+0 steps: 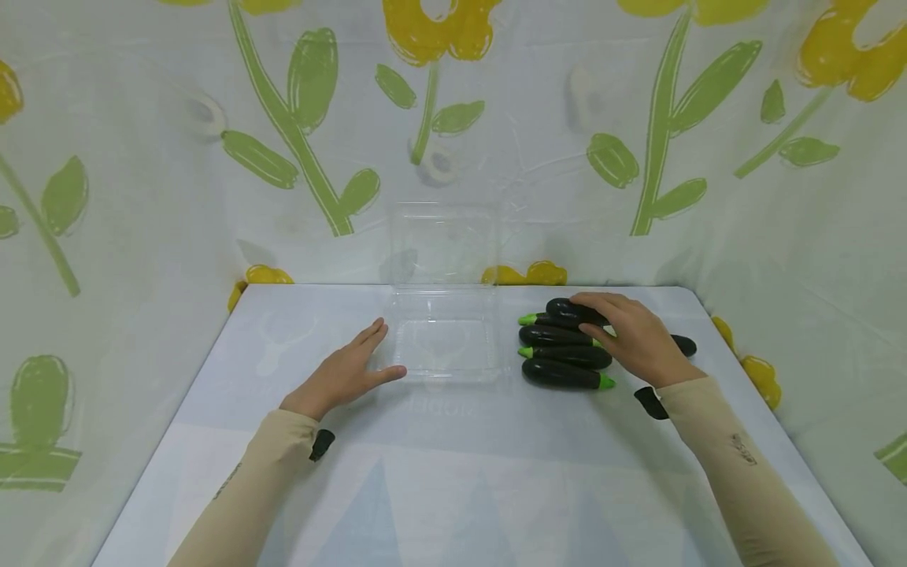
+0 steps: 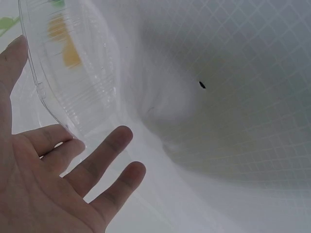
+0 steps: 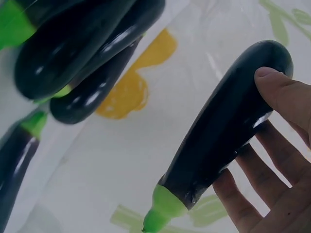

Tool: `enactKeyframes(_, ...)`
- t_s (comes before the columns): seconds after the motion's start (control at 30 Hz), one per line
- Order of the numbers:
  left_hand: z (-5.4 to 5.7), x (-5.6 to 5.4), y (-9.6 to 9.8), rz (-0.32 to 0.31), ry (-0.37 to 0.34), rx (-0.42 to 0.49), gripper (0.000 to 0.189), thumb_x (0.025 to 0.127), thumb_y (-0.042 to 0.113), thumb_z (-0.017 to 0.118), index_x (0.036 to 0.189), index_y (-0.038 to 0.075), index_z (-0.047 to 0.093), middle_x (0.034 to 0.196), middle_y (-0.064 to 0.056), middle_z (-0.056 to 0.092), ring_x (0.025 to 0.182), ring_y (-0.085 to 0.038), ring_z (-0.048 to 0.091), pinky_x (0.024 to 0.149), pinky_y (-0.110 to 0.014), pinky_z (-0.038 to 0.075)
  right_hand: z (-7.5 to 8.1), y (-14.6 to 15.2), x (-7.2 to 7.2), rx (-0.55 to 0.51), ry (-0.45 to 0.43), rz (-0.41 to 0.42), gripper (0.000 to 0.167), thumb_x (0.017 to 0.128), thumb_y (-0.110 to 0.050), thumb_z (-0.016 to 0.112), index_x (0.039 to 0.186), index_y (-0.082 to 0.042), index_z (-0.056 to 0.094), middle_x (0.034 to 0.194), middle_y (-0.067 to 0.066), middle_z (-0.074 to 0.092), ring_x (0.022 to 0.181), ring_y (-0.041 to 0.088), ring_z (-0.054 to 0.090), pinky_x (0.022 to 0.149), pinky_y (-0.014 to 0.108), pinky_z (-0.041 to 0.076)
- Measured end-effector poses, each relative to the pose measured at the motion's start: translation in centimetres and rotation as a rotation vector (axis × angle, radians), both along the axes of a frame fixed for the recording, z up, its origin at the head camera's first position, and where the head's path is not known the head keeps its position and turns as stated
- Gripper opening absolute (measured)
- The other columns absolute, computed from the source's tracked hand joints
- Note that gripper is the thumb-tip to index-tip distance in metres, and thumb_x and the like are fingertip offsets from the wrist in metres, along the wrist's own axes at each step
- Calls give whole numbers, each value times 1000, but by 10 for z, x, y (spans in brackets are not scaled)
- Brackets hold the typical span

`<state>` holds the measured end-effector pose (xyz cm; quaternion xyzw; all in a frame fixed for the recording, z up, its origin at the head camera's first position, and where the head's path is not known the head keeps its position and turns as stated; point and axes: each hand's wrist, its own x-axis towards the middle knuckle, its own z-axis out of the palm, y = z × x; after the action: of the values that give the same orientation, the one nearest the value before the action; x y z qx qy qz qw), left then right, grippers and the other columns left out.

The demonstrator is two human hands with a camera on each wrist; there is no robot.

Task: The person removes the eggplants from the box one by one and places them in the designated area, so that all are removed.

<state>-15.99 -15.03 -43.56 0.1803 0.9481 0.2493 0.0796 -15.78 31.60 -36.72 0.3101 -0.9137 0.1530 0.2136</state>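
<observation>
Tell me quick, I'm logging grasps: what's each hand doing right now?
Left hand: open, flat beside the clear container, holding nothing.
Right hand: gripping an eggplant at the pile.

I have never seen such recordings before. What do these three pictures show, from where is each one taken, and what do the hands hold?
No machine here: a person works with bare hands, wearing three cameras. The head view looks down at a white table. On it stands a clear plastic box with its lid open, and beside it a pile of dark eggplants with green stems. The left hand rests flat beside the box; its wrist camera shows straight fingers near the box edge. The right hand reaches over the pile; its wrist camera shows it gripping one eggplant.
</observation>
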Motion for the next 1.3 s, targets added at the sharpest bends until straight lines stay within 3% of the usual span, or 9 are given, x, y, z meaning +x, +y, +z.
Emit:
enactKeyframes(0.3,1,1,1,-2,-3,-1,104,90,70,60,162,6,20,169,-6,14,153,-30,20,120,-54,24,-3,31,10,6,-47,-101,54,86,-5,81,135,-13,62,128,11,67,113,35,64,91,54,52)
enactKeyframes(0.53,0,1,1,-6,-3,7,103,91,67,62,162,6,20,169,-7,14,153,-31,21,120,-55,25,-15,57,17,20,-102,-164,50,89,-5,78,135,-12,62,126,14,67,112,37,64,91,56,52)
enactKeyframes(1.07,-1,0,0,-5,3,10,105,90,71,60,162,5,21,169,-7,15,153,-31,20,120,-54,24,-35,98,21,32,-199,-242,44,94,-11,74,135,-9,61,130,20,64,119,43,57,95,60,46)
enactKeyframes(1.3,-1,0,-1,-4,6,12,105,89,71,60,162,6,21,169,-7,15,153,-30,20,120,-54,24,-46,103,18,23,-205,-239,44,90,-5,76,132,-8,61,126,21,65,115,44,59,92,61,47)
